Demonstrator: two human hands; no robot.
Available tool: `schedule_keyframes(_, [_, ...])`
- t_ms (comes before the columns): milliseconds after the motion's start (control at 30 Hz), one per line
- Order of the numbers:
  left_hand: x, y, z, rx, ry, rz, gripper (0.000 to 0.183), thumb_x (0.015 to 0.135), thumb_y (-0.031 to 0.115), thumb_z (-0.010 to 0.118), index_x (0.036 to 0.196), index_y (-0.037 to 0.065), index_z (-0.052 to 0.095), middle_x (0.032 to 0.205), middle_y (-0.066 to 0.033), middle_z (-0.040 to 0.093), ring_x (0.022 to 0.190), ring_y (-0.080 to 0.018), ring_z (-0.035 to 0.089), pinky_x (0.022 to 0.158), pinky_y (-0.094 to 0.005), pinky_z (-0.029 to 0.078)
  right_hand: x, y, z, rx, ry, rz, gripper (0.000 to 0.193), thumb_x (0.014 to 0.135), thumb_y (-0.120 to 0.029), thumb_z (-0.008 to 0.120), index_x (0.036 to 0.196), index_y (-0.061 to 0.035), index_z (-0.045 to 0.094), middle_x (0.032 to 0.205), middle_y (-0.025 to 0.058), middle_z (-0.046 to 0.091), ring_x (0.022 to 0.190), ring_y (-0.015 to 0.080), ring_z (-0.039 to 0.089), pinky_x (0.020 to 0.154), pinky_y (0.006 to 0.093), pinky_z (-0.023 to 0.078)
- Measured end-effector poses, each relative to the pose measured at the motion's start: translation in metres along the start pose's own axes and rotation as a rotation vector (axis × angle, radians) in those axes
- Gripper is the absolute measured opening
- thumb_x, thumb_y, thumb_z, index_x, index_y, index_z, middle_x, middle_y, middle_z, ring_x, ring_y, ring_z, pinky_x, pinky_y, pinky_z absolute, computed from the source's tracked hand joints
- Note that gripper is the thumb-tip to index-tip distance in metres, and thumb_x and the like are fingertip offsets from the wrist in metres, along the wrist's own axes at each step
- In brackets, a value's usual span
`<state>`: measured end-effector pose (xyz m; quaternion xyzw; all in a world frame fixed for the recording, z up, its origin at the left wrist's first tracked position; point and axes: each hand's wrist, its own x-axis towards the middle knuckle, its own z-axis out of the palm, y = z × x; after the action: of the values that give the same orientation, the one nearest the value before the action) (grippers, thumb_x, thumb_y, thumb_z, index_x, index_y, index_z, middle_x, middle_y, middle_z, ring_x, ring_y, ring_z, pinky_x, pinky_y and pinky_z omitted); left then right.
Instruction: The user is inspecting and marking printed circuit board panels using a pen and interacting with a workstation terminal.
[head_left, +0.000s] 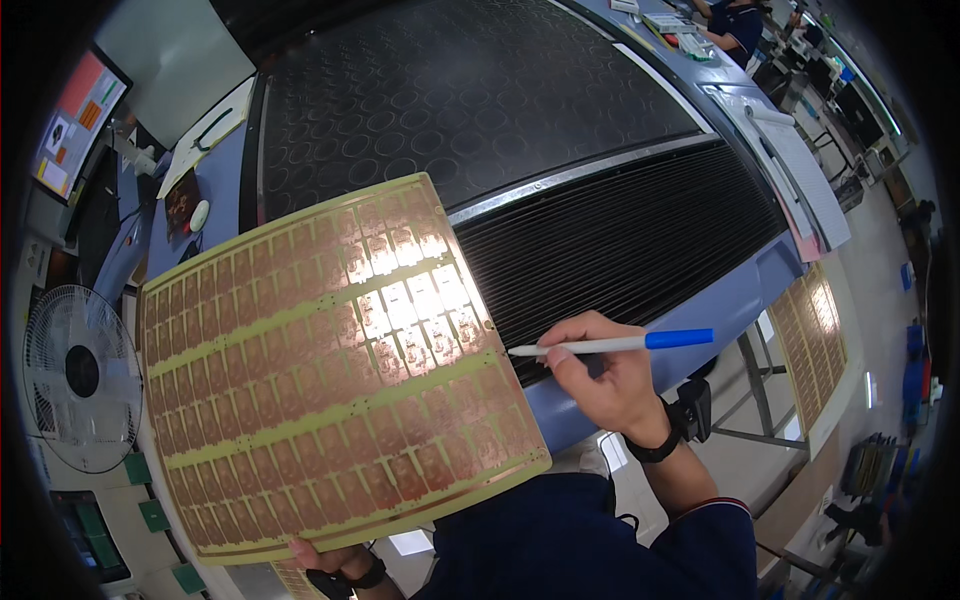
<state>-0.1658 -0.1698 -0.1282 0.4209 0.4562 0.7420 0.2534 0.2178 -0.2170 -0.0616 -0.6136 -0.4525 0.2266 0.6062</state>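
A large yellow-green circuit board panel (330, 300) with rows of copper-coloured patterns is tilted in front of me, glare on its upper right part. My left hand (318, 556) grips its lower edge, thumb on the face; the other fingers are hidden behind it. Between the fingers of my right hand (610, 375) is a white marker pen (600, 346) with a blue cap on its rear end. Its tip is at the panel's right edge; whether it touches I cannot tell. Both wrists wear black bands.
Behind the panel lies a machine bed (480, 80) with a black patterned mat and a ribbed black strip (620, 240). A fan (82, 370) and monitor (80, 120) stand left. Papers (795, 165) lie on the right ledge, with another panel (808, 345) below. A person (735, 28) works far right.
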Motion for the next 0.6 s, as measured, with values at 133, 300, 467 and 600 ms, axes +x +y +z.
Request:
schedule_keyframes(133, [-0.003, -0.003, 0.006, 0.013, 0.054, -0.017, 0.07, 0.082, 0.041, 0.053, 0.141, 0.004, 0.045, 0.139, -0.0204, 0.047, 0.12, -0.0325, 0.052, 0.094, -0.0471, 0.05, 0.001, -0.004, 0.004, -0.071, -0.084, -0.017, 0.007, 0.084, -0.006, 0.07, 0.089, -0.0009, 0.069, 0.075, 0.0085, 0.068, 0.062, 0.0148, 0.063, 0.055, 0.0269, 0.048])
schedule_keyframes(300, [-0.005, 0.001, 0.014, -0.132, 0.074, -0.104, 0.063, 0.086, 0.036, 0.051, 0.138, 0.002, 0.041, 0.138, -0.0224, 0.046, 0.122, -0.0344, 0.054, 0.098, -0.0511, 0.051, 0.002, 0.004, 0.004, -0.056, -0.114, -0.071, 0.006, 0.083, -0.005, 0.069, 0.088, -0.0005, 0.069, 0.075, 0.0082, 0.067, 0.061, 0.0167, 0.063, 0.055, 0.0273, 0.048])
schedule_keyframes(467, [-0.006, 0.017, 0.027, -0.232, -0.097, -0.071, 0.062, 0.086, 0.037, 0.051, 0.136, 0.002, 0.042, 0.137, -0.0221, 0.046, 0.121, -0.0342, 0.054, 0.097, -0.0515, 0.052, 0.003, 0.001, 0.002, -0.02, -0.116, -0.004, 0.004, 0.083, -0.004, 0.069, 0.086, -0.0014, 0.068, 0.075, 0.0079, 0.067, 0.061, 0.0171, 0.063, 0.055, 0.028, 0.048])
schedule_keyframes(600, [-0.007, 0.008, 0.024, -0.176, 0.024, -0.1, 0.064, 0.085, 0.038, 0.052, 0.137, 0.002, 0.042, 0.137, -0.0216, 0.046, 0.121, -0.0334, 0.054, 0.098, -0.0508, 0.051, 0.0, 0.003, 0.002, -0.024, -0.132, -0.047, 0.004, 0.082, -0.005, 0.069, 0.085, -0.002, 0.068, 0.073, 0.0081, 0.066, 0.06, 0.0172, 0.063, 0.054, 0.028, 0.048])
